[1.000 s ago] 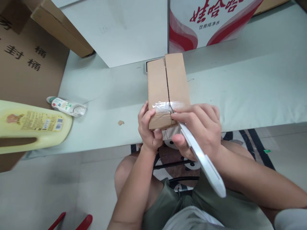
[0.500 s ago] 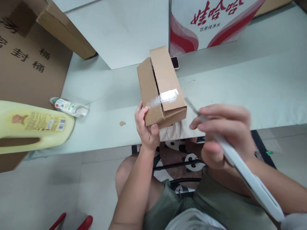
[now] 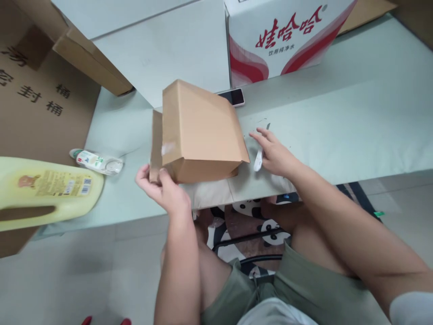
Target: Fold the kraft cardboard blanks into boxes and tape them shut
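A small brown cardboard box (image 3: 209, 124) stands tilted over the table, one flap swung out on its left. My left hand (image 3: 162, 187) pinches the lower left corner by that flap, thumb in front. A shiny strip of tape shows on the box's left edge. To the right of the box, a white utility knife (image 3: 258, 161) lies on the table with its blade pointing away from me. Over the knife is my right hand (image 3: 275, 153), its fingers stretched out and apart. Part of the knife is hidden beneath that hand.
A phone (image 3: 237, 97) lies behind the box, in front of a white carton (image 3: 176, 58) and a red-and-white water carton (image 3: 287, 49). At left are a yellow jug (image 3: 67, 189), a clear-wrapped package (image 3: 98, 161) and a large brown carton (image 3: 43, 99).
My left hand has turned the box onto another side and shifted left, its flap swinging out. The right hand has brought the knife down to the table and loosened its fingers.
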A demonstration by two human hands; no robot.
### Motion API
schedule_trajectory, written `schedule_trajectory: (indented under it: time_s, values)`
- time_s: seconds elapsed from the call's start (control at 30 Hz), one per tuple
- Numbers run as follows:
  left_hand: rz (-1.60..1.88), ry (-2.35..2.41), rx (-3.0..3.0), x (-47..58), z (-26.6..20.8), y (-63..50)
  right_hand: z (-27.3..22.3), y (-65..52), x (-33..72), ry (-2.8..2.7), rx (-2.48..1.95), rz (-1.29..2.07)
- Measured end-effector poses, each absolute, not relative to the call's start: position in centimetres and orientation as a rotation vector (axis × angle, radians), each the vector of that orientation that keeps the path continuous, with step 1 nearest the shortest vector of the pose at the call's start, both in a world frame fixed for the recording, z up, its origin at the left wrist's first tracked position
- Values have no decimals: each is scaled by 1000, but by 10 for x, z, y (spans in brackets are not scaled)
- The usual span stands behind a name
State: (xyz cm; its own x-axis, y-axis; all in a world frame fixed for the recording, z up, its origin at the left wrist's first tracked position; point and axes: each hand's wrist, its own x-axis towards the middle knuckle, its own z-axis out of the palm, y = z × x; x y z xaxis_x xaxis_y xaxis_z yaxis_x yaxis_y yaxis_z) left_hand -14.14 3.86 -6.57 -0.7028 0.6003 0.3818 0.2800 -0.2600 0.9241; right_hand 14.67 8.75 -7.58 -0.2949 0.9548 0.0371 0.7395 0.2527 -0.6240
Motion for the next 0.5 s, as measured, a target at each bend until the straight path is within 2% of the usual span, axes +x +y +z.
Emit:
schedule_trajectory:
  time_s: [0.17, 0.3, 0.5]
  values:
    - [1871, 1863, 956, -164, -71, 45, -64, 79, 137, -2159, -1721, 636]
    - [1780, 2078, 984, -162, -64, 46, -59, 73, 123, -2304, -1498, 729]
    - [1789, 1756, 1028, -150, -62, 46, -59, 72, 109, -2128, -1150, 859]
